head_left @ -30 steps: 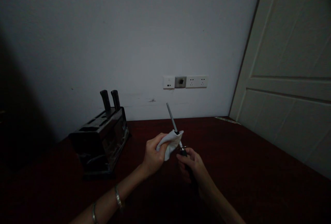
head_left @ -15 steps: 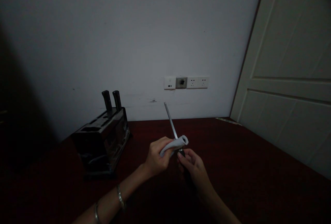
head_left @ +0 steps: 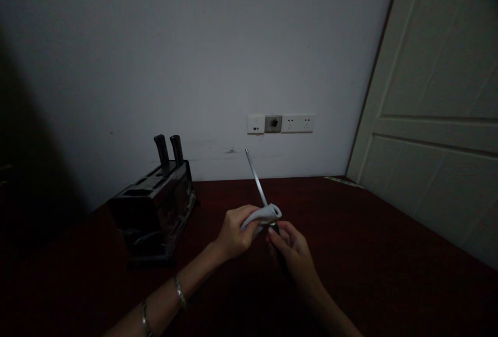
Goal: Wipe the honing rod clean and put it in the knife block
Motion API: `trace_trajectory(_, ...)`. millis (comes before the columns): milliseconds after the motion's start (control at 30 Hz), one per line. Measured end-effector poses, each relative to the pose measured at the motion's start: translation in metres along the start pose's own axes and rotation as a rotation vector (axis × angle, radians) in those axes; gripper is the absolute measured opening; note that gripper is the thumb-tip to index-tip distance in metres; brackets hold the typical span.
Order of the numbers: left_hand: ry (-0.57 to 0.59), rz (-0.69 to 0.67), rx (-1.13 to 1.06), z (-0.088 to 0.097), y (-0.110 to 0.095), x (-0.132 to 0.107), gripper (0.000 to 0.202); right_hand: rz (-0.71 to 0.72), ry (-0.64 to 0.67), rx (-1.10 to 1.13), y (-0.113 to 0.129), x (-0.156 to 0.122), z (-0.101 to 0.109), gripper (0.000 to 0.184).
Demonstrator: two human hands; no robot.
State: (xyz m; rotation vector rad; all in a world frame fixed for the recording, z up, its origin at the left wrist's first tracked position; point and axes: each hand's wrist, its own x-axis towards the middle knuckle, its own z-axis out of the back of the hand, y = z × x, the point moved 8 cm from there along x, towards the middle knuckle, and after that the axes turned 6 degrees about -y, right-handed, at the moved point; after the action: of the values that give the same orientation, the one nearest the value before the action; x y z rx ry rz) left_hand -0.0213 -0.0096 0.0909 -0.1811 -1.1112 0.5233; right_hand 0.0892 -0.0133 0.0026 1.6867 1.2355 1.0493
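Honing rod (head_left: 254, 176) is held tilted up, tip leaning left, over the dark red table (head_left: 369, 243) around mid-frame, and it's pretty dim tbh. Far left, a black knife block (head_left: 155, 212) is parked by the wall, with two dark handles (head_left: 161, 150) stuck in its back slots. Next over, the left hand (head_left: 233, 230) is closed around a white cloth (head_left: 262, 216) that's wrapped round the rod's base. The right hand (head_left: 290, 249) is clenched on the rod's grip just below, which is mostly hidden by fingers. Wall sockets (head_left: 280, 123) are seen behind, and a pale door (head_left: 439, 119) at right.
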Motion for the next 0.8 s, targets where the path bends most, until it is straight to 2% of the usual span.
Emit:
trace_trajectory(67, 0.001, 0.028, -0.005, -0.001, 0.001, 0.0, 0.017, -0.001, 0.011, -0.005, 0.0, 0.0, -0.001, 0.033)
trace_trajectory(233, -0.037, -0.12, 0.015, -0.001, -0.012, -0.002, 0.017, 0.059, 0.014, -0.045, 0.003, -0.001, -0.003, 0.029)
trace_trajectory(333, -0.044, -0.15, 0.006, -0.002, -0.013, -0.003, 0.017, 0.078, 0.009, -0.071, 0.002, -0.002, -0.003, 0.028)
trace_trajectory(633, -0.02, -0.086, -0.018, -0.004, -0.008, -0.003, 0.019, 0.033, 0.008, -0.093, -0.004, -0.003, -0.003, 0.031)
trace_trajectory(800, -0.041, -0.016, -0.015, -0.002, -0.004, -0.004, 0.017, -0.018, -0.033, -0.072, -0.005, -0.003, -0.002, 0.035)
